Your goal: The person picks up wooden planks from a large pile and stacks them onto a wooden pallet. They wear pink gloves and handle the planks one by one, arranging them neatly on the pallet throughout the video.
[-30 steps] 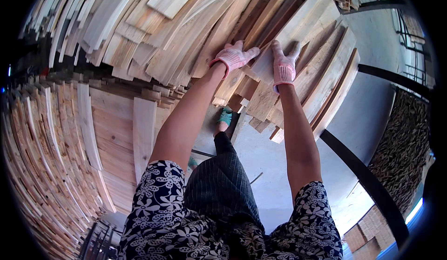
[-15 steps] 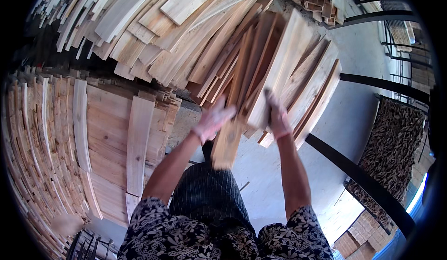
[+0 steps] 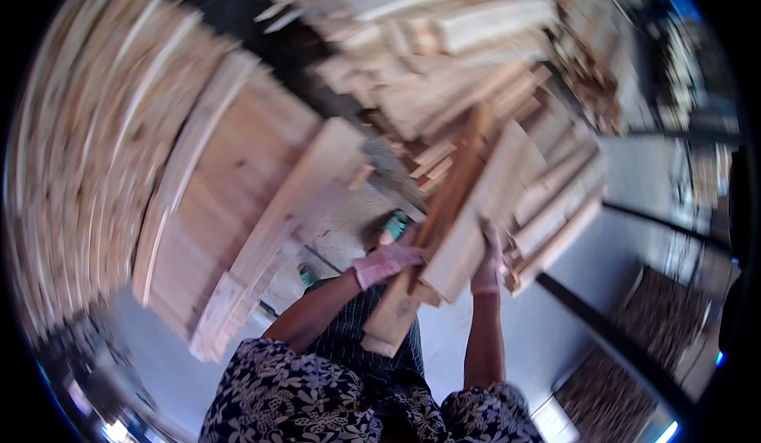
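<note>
Both my hands wear thin pinkish gloves. My left hand (image 3: pixel 388 264) presses against the left edge of a narrow brown board (image 3: pixel 394 316), its fingers partly hidden behind the wood. This board slants toward my body, with its near end over my lap. On the right, my right hand (image 3: pixel 489 264) grips the edge of a wide pale board (image 3: pixel 485 205), thumb along its face. The two boards lie side by side between my hands, touching. Other loose boards (image 3: pixel 559 205) lie just right of my right hand. Motion blurs the picture.
A tall stack of boards (image 3: pixel 230 165) stands at the left, with long planks on its top. Across the far side lies a heap of pale planks (image 3: pixel 476 26). Black metal bars (image 3: pixel 610 340) cross the right side above a grey floor (image 3: pixel 519 332).
The view has swung round, so the left stack appears tilted and nearer the middle. My hands have come closer together and closed in on the boards from both sides.
</note>
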Demonstrator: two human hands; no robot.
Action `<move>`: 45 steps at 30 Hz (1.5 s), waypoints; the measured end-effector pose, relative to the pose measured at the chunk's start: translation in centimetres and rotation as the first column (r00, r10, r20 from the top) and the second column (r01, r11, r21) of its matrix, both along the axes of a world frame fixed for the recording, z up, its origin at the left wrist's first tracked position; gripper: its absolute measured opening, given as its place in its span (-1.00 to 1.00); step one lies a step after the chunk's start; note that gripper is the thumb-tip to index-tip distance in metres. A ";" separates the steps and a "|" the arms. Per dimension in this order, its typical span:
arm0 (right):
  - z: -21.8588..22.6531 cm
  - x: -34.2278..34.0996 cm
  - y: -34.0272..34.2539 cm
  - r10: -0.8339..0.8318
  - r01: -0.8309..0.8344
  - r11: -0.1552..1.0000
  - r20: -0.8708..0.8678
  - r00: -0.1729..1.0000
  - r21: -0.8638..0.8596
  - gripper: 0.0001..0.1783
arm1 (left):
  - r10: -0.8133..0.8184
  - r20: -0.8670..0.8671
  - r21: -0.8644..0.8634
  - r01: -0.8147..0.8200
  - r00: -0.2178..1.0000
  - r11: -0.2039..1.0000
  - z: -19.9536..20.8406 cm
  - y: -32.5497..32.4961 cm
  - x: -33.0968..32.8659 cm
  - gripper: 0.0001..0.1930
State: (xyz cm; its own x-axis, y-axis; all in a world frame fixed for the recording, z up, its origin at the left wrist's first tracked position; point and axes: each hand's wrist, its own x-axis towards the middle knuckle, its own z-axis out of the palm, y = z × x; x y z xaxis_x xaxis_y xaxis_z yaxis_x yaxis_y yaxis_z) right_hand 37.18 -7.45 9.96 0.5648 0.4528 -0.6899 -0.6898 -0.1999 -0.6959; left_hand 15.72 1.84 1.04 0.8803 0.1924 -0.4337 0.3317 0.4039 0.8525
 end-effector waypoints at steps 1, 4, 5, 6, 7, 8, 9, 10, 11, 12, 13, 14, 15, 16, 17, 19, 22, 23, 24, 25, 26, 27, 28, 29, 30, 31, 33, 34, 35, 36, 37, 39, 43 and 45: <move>0.8 -1.9 0.0 -0.018 0.015 0.998 0.045 0.999 0.053 -0.33 | -0.045 -0.060 0.207 0.056 0.997 0.977 1.7 0.0 -1.4 -0.12; 1.8 -7.8 -0.6 0.040 -0.038 0.985 -0.009 0.999 0.170 -0.28 | 0.212 -0.152 -0.230 -0.243 0.966 0.942 9.4 0.6 -6.2 0.11; 2.6 -10.4 -0.2 0.077 -0.080 0.978 0.027 0.997 0.191 -0.28 | 0.266 -0.130 -0.125 -0.282 0.955 0.951 9.3 -0.3 -9.6 0.09; 3.8 -12.8 0.7 0.182 -0.168 0.958 -0.041 0.982 0.231 -0.22 | 0.317 -0.092 -0.010 -0.319 0.944 0.948 8.9 -1.3 -12.9 0.08; 4.9 -15.5 1.8 0.245 -0.237 0.947 -0.012 0.970 0.216 -0.18 | 0.466 -0.069 -0.067 -0.471 0.882 0.880 10.2 -1.6 -16.0 0.07; 6.0 -18.1 2.7 0.303 -0.301 0.932 0.021 0.953 0.204 -0.13 | 0.602 -0.045 -0.125 -0.603 0.797 0.788 12.5 -2.0 -19.5 0.05; 6.2 -20.3 3.5 0.346 -0.334 0.912 -0.008 0.938 0.236 -0.10 | 0.723 -0.024 -0.182 -0.714 0.691 0.676 14.2 -2.6 -22.8 0.03; 5.8 -22.6 4.5 0.395 -0.373 0.890 -0.034 0.918 0.263 -0.08 | 0.809 -0.011 -0.187 -0.796 0.588 0.576 15.0 -2.9 -26.1 0.01; 4.2 -23.8 5.2 0.441 -0.412 0.870 -0.056 0.896 0.271 -0.06 | 0.879 -0.005 -0.211 -0.860 0.476 0.464 13.8 -3.4 -28.1 -0.01; 3.9 -26.1 6.1 0.528 -0.489 0.826 -0.080 0.846 0.279 -0.06 | 0.937 -0.010 -0.226 -0.913 0.350 0.339 13.9 -4.0 -31.1 -0.02; 3.5 -28.4 7.1 0.592 -0.547 0.786 -0.097 0.800 0.289 -0.06 | 0.957 -0.071 -0.158 -0.950 0.282 0.268 14.4 -4.3 -34.5 -0.06; 3.4 -30.5 8.0 0.650 -0.598 0.742 -0.106 0.753 0.302 -0.06 | 0.969 -0.124 -0.090 -0.975 0.212 0.201 15.2 -5.0 -38.1 -0.09; 3.8 -33.0 8.4 0.688 -0.656 0.709 -0.045 0.725 0.259 -0.09 | 0.988 -0.092 0.104 -0.985 0.127 0.136 14.4 -6.2 -40.9 -0.10; 1.1 -34.5 8.5 0.740 -0.697 0.649 -0.039 0.672 0.306 -0.13 | 0.998 -0.044 0.296 -0.953 0.051 0.062 12.7 -7.4 -43.9 -0.12; 0.9 -36.5 9.0 0.781 -0.737 0.601 -0.033 0.623 0.310 -0.15 | 0.999 -0.050 0.582 -0.813 0.003 0.032 10.7 -8.5 -46.6 -0.12; 1.0 -43.3 9.1 0.822 -0.784 0.557 -0.048 0.567 0.274 -0.21 | 0.995 -0.072 0.808 -0.588 -0.072 0.016 9.9 -10.0 -54.4 -0.15; -1.3 -51.1 9.4 0.857 -0.793 0.514 -0.220 0.465 0.327 -0.22 | 0.877 -0.393 0.802 -0.570 -0.277 0.179 13.6 -9.6 -60.2 -0.22; -1.1 -53.8 9.7 0.880 -0.818 0.475 -0.192 0.434 0.326 -0.21 | 0.777 -0.523 0.774 -0.578 -0.350 0.261 14.6 -9.2 -61.5 -0.23; -0.6 -56.6 9.9 0.900 -0.840 0.436 -0.168 0.402 0.323 -0.20 | 0.761 -0.504 0.817 -0.512 -0.408 0.266 12.5 -9.6 -63.3 -0.23; 0.3 -60.1 9.5 0.914 -0.856 0.407 -0.144 0.380 0.319 -0.20 | 0.750 -0.480 0.854 -0.439 -0.455 0.280 10.1 -10.7 -66.6 -0.23; -1.1 -62.6 9.7 0.928 -0.876 0.371 -0.096 0.360 0.308 -0.20 | 0.751 -0.433 0.892 -0.356 -0.498 0.279 8.2 -10.5 -68.5 -0.23; -3.9 -65.0 10.0 0.936 -0.893 0.347 -0.056 0.346 0.287 -0.21 | 0.735 -0.464 0.873 -0.394 -0.494 0.287 7.6 -8.9 -69.7 -0.16; -6.1 -66.3 10.1 0.949 -0.915 0.310 -0.019 0.316 0.257 -0.22 | 0.744 -0.487 0.870 -0.325 -0.458 0.370 6.5 -8.3 -70.0 -0.16; -7.3 -67.0 10.2 0.968 -0.953 0.236 0.040 0.247 0.189 -0.25 | 0.749 -0.512 0.859 -0.252 -0.421 0.446 5.2 -7.8 -70.1 -0.16; -7.8 -67.4 10.1 0.981 -0.980 0.163 0.084 0.173 0.113 -0.28 | 0.745 -0.546 0.835 -0.176 -0.384 0.521 4.5 -7.6 -69.8 -0.17; -8.1 -67.5 10.0 0.988 -0.995 0.092 0.123 0.096 0.036 -0.31 | 0.711 -0.628 0.771 -0.129 -0.317 0.624 4.3 -7.2 -69.4 -0.16; -6.5 -65.8 10.1 0.983 -0.983 0.164 0.091 0.157 -0.082 -0.38 | 0.734 -0.585 0.805 -0.136 -0.346 0.577 2.8 -7.9 -68.9 -0.12; -4.6 -64.7 10.4 0.980 -0.972 0.191 0.081 0.182 -0.137 -0.41 | 0.742 -0.559 0.823 -0.140 -0.370 0.551 2.6 -8.3 -68.7 -0.10; -3.4 -63.4 10.9 0.979 -0.976 0.186 0.104 0.175 -0.109 -0.41 | 0.723 -0.565 0.825 -0.254 -0.398 0.505 2.7 -8.0 -69.3 -0.05; -2.7 -62.0 11.7 0.977 -0.980 0.181 0.125 0.171 -0.080 -0.40 | 0.701 -0.575 0.816 -0.361 -0.423 0.451 3.0 -7.8 -70.2 0.00; -3.1 -60.7 13.0 0.986 -0.988 0.112 0.137 0.098 -0.103 -0.32 | 0.675 -0.592 0.794 -0.460 -0.440 0.397 3.4 -7.7 -71.0 0.04; -5.5 -57.4 15.4 0.989 -0.987 -0.035 0.137 -0.057 -0.158 -0.16 | 0.600 -0.668 0.725 -0.566 -0.440 0.393 2.6 -7.7 -71.5 0.17; -6.6 -59.3 18.7 0.587 -0.293 -0.179 0.137 -0.798 -0.939 0.31 | 0.612 -0.693 0.715 -0.470 -0.382 0.517 2.6 -6.5 -70.7 0.16; -7.4 -60.9 19.3 0.648 -0.483 -0.068 0.329 -0.686 -0.873 0.28 | 0.599 -0.719 0.683 -0.513 -0.351 0.520 3.9 -5.2 -71.7 0.14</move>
